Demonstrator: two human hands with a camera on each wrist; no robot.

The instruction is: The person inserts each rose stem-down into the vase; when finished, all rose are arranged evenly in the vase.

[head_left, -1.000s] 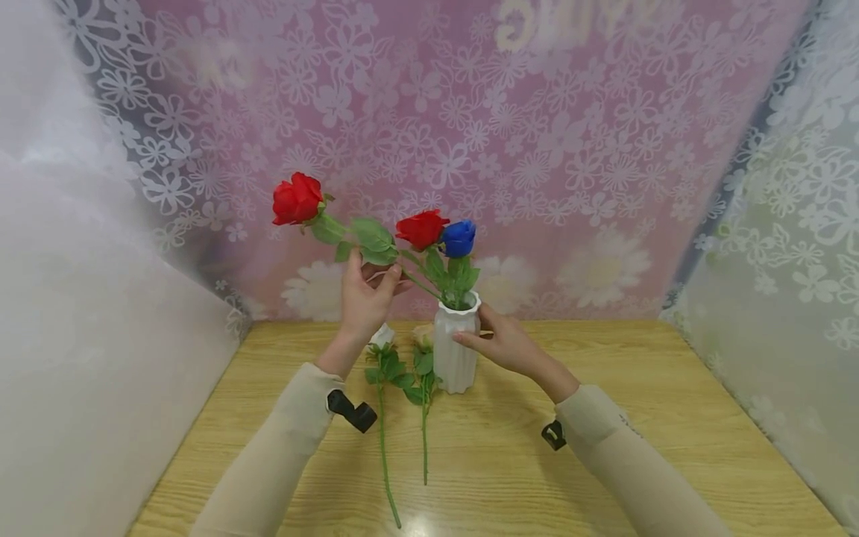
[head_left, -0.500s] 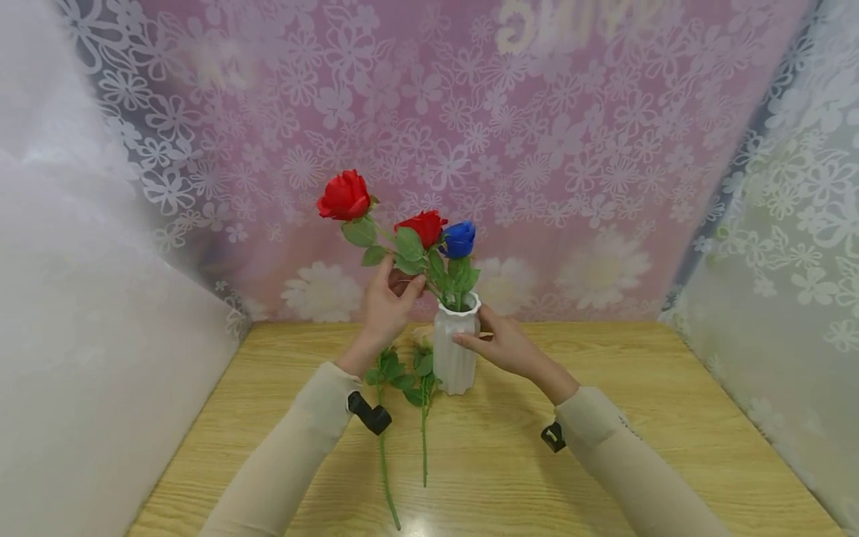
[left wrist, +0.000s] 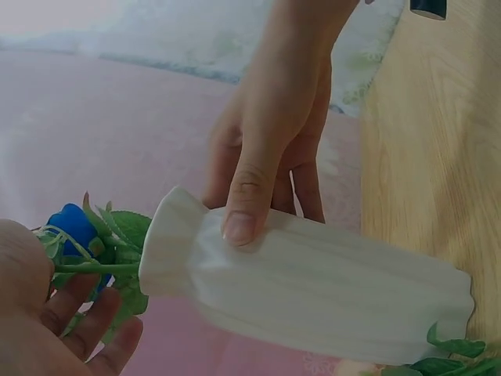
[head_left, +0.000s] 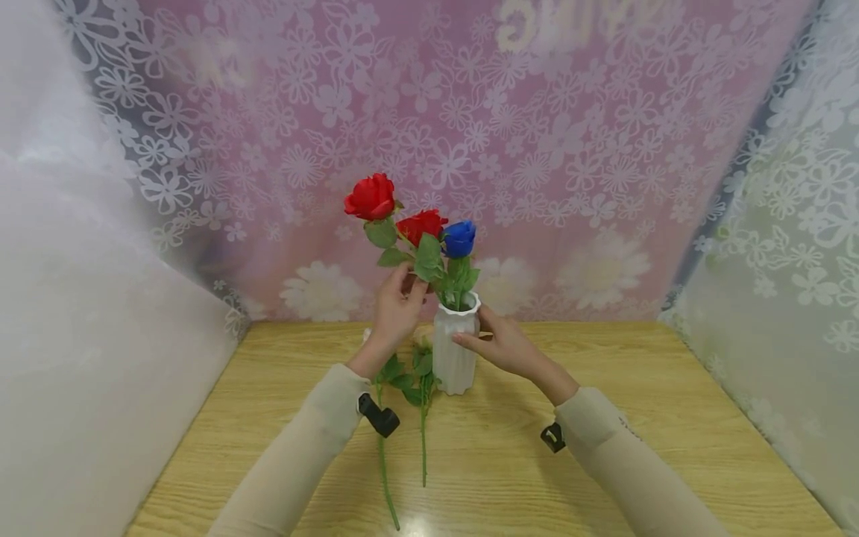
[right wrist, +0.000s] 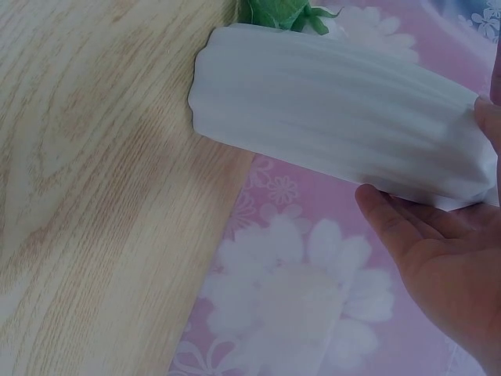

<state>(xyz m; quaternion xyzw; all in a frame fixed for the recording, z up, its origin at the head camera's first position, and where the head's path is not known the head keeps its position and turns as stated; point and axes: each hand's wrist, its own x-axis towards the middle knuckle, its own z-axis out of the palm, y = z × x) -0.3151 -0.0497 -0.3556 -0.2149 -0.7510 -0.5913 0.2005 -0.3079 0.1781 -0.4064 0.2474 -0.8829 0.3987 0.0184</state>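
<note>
A white ribbed vase (head_left: 455,354) with a wavy rim stands upright on the table. My right hand (head_left: 508,344) grips its upper part, thumb on the near side and fingers behind, as the right wrist view also shows. With my left hand (head_left: 397,307) I pinch the leafy stem of a tall red rose (head_left: 370,198), which leans left. In the left wrist view a green stem (left wrist: 98,269) enters the vase mouth. A second red rose (head_left: 421,224) and a blue rose (head_left: 459,239) stand in the vase; leaves partly cover the second red bloom.
Two more roses lie on the wood-grain table (head_left: 604,440), left of the vase: one with a white bloom (head_left: 366,335) mostly hidden by my left arm, and a pale peach rose (head_left: 424,337) close beside the vase. A pink floral curtain (head_left: 537,149) hangs behind.
My left hand has moved right and slightly down with the tall red rose, bringing its bloom closer to the other flowers and more upright. The right hand and vase have stayed put.
</note>
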